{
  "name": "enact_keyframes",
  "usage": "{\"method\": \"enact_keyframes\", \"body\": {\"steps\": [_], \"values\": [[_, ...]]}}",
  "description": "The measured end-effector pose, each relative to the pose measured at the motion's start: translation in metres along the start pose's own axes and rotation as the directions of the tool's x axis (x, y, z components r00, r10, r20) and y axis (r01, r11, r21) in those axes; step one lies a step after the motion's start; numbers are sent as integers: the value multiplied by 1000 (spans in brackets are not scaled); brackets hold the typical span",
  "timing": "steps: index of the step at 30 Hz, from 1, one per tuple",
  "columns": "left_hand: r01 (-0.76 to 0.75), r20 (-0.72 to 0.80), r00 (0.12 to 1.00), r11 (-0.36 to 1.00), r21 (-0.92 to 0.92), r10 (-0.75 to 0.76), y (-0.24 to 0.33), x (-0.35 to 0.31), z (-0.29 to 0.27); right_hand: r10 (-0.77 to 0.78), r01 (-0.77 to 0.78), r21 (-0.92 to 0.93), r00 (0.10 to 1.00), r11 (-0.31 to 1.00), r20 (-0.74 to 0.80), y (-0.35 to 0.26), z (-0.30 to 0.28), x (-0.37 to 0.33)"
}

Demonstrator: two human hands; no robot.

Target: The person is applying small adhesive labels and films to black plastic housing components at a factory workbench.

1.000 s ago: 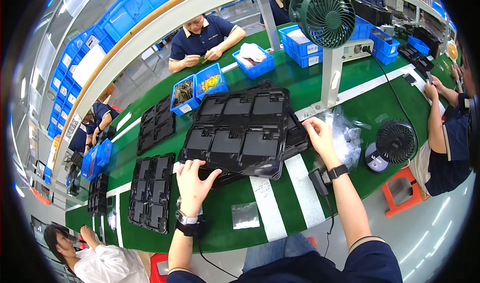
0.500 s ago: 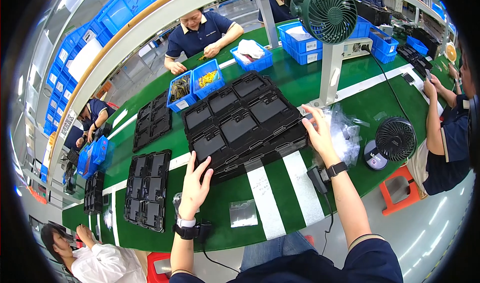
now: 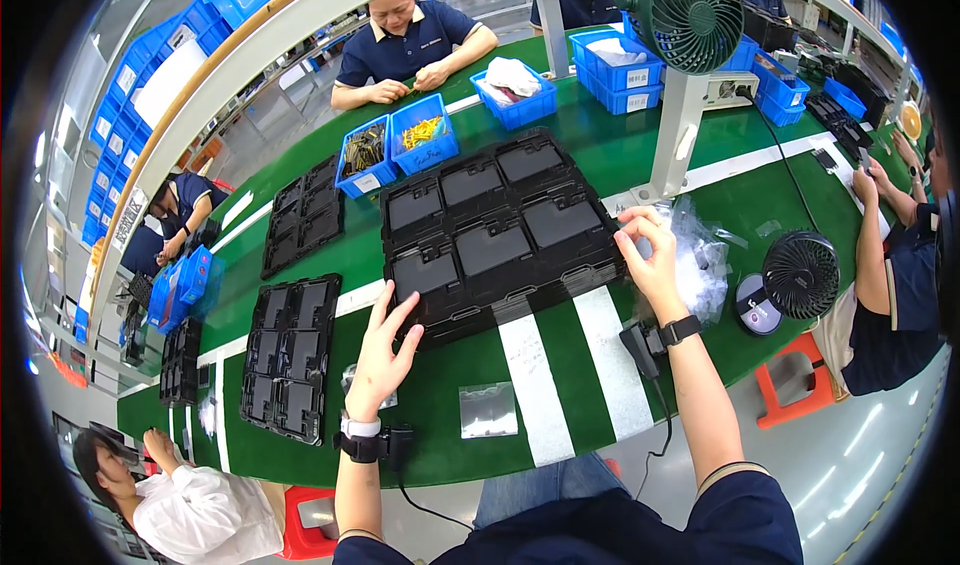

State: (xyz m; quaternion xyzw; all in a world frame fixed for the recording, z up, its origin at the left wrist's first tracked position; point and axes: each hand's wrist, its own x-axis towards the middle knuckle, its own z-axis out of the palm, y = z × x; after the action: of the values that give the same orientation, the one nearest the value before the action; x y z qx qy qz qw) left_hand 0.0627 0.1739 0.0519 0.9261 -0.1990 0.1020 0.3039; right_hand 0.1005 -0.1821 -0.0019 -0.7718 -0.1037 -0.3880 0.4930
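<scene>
In front of me lies a stack of black plastic trays point(image 3: 460, 245), its top one divided into several rectangular compartments with dark grey flat inserts. My left hand point(image 3: 380, 360) is at the stack's near left corner, fingers stretched and spread, fingertips against the side. At the right end, my right hand point(image 3: 652, 255) has its fingers bent but apart, with thumb and fingertips at the top tray's corner. Neither hand is closed around anything. Crumpled clear plastic bags point(image 3: 700, 265) lie just beyond my right hand. A clear flat bag point(image 3: 488, 411) rests nearer me.
More black trays point(image 3: 290, 355) lie to the left. Blue bins of yellow parts point(image 3: 422, 137) and dark parts point(image 3: 366, 157) stand behind the stack. A black fan point(image 3: 800, 273) is at right; a green fan point(image 3: 690, 17) hangs on a post point(image 3: 675, 145). Co-workers sit around the table.
The top tray, which was skewed and raised off the stack, now lies level and lined up on it. My right hand has come down slightly with its fingers more bent.
</scene>
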Motion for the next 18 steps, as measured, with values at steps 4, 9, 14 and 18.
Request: {"method": "enact_keyframes", "body": {"steps": [4,9,14,18], "values": [[-123,-177,977,992,-3,120,18,-9,-3,243,-239,226,970,944,10,12,1,-2],[10,356,930,958,-286,96,38,-16,1,636,-567,474,772,674,21,27,-1,-2],[19,569,820,992,-126,56,33,-21,21,556,-346,784,831,515,1,16,-8,2],[9,506,856,975,-222,107,23,-17,33,536,-320,803,844,503,1,15,-9,4]]}}
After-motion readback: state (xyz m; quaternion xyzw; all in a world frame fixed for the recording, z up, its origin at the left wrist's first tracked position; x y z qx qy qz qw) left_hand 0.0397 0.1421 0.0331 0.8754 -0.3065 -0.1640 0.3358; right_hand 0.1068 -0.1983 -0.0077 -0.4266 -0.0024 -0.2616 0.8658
